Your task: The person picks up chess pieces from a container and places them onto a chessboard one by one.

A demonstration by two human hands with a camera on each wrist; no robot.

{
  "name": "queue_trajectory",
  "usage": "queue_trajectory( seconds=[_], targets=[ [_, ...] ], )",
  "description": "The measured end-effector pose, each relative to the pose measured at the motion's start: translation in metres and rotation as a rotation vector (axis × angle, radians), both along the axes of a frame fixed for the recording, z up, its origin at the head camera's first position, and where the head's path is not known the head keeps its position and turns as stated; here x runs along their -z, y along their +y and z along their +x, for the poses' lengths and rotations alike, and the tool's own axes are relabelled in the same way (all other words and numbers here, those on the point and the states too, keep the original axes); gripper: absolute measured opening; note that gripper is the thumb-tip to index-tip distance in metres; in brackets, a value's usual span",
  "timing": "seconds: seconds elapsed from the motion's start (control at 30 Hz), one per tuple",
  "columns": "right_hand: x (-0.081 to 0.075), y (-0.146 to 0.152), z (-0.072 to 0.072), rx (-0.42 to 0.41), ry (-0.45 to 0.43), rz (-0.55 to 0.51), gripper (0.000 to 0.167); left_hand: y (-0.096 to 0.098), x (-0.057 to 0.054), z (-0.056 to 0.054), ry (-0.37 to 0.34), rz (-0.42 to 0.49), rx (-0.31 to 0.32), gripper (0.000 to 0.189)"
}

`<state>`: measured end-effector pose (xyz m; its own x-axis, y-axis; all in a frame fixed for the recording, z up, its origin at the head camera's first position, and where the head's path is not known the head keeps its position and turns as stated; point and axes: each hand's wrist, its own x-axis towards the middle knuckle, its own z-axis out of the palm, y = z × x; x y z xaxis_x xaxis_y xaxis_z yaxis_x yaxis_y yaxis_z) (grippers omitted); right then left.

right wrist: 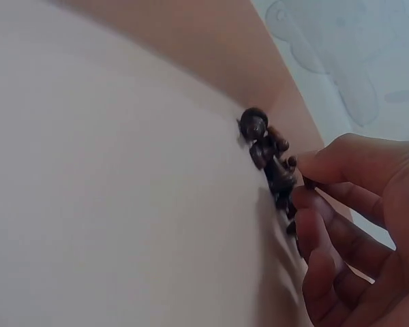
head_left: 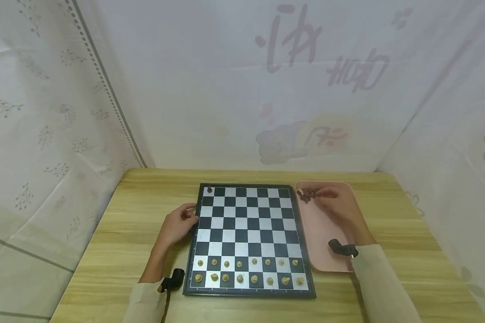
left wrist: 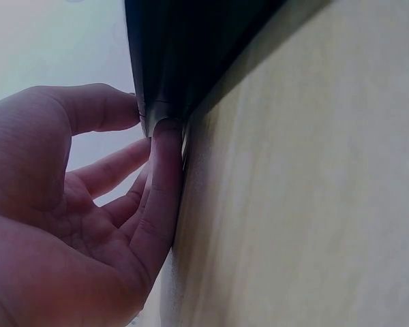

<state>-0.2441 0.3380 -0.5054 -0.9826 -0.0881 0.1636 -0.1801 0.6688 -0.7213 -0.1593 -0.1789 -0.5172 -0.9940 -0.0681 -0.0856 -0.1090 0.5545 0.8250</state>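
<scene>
only the right-wrist view shows my right hand [head_left: 339,207] pinching a dark piece [right wrist: 308,182]; dark pile [right wrist: 281,178] just beyond those fingertips. my left hand [head_left: 178,228] grips the chessboard [head_left: 247,223] edge.

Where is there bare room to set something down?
Bare: table left of the left hand; middle of the chessboard, beyond pale pieces; near half of the tray, left of the right forearm. Crowded: tray's far-left corner, with dark pieces and right hand; chessboard's two near rows.

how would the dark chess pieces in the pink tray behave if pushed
The dark pieces have rounded parts, so they may roll. They lie bunched, so pushing one probably shifts others. Each looks small, so likely light.
</scene>
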Motion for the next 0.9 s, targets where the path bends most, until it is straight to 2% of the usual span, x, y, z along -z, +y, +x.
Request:
queue_trajectory(
  seconds=[0.27,0.47,0.53,0.73,0.83,0.9],
  targets=[
    [-0.009,-0.011,-0.006,0.022,-0.014,0.144,0.018,0.0,0.0,0.0,-0.006,-0.01,-0.002,0.047],
    [-0.016,-0.023,-0.004,0.056,-0.05,0.235,0.026,-0.001,0.001,-0.001,-0.007,-0.013,-0.006,0.048],
    [-0.019,-0.029,-0.003,0.032,-0.08,0.185,0.028,-0.001,0.001,-0.001,-0.006,-0.015,-0.005,0.047],
    [-0.02,-0.048,-0.012,-0.099,-0.16,-0.142,0.03,0.0,0.001,-0.002,-0.004,-0.023,-0.004,0.047],
    [-0.023,-0.057,-0.018,-0.098,-0.176,-0.178,0.029,0.0,0.0,-0.002,-0.003,-0.026,-0.004,0.048],
    [-0.025,-0.063,-0.021,-0.083,-0.182,-0.148,0.029,0.0,0.001,-0.002,-0.006,-0.028,-0.003,0.047]
  ],
)
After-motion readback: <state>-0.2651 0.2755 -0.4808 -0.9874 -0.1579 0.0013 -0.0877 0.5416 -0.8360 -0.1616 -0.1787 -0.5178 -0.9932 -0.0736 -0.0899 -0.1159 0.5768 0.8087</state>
